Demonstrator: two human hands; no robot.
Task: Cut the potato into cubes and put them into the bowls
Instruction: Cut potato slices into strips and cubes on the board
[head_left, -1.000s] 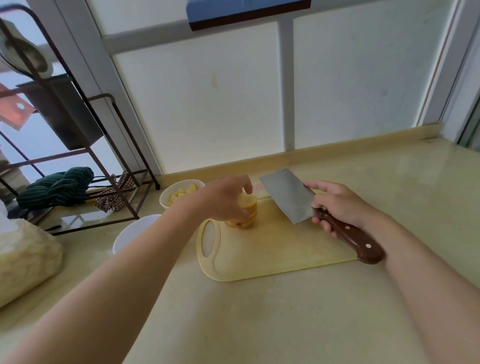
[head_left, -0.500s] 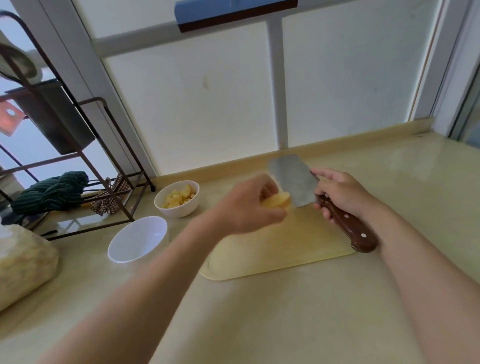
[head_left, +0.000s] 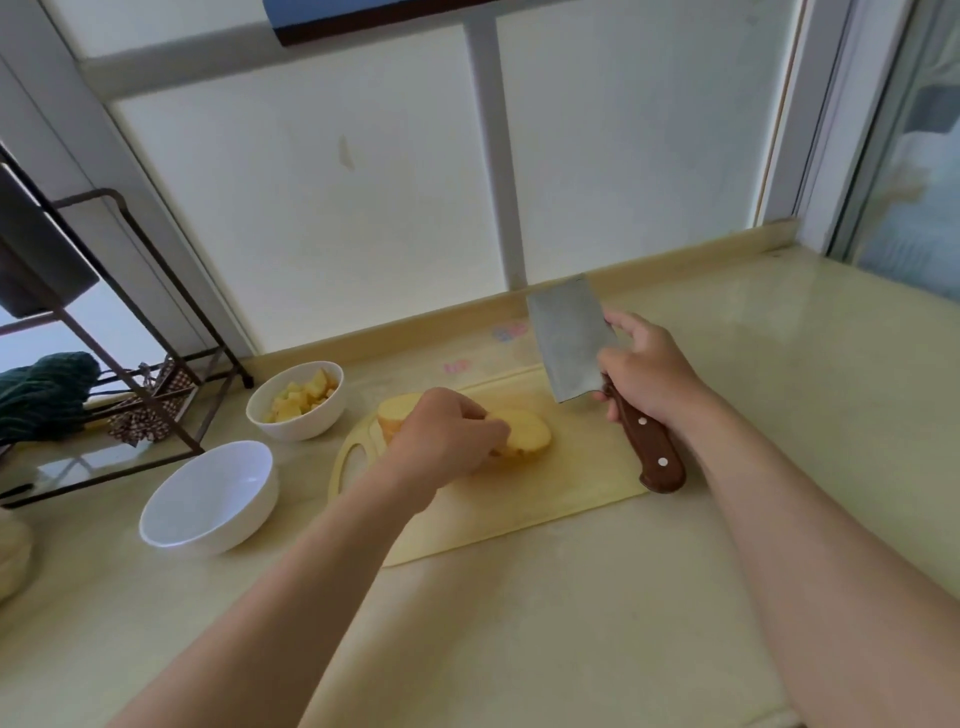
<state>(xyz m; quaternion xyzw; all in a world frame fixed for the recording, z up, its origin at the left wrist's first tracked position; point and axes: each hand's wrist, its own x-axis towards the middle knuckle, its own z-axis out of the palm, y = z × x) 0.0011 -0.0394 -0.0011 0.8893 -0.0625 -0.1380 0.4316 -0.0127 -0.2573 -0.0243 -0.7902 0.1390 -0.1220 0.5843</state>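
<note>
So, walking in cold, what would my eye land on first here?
The broad steel cleaver stands out first, lifted over the far side of the cutting board in the right hand. Next, the left hand holds a yellow potato piece on the board. To the left sit two white bowls: the far bowl holds potato cubes, the near bowl holds nothing.

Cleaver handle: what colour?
Cleaver handle is dark reddish-brown wood with two silvery rivets; the head view shows it.

Open counter (head_left: 810, 426) right of board (head_left: 550, 504); empty bowl (head_left: 247, 519), filled bowl (head_left: 306, 423), rack (head_left: 192, 444) at left.
</note>
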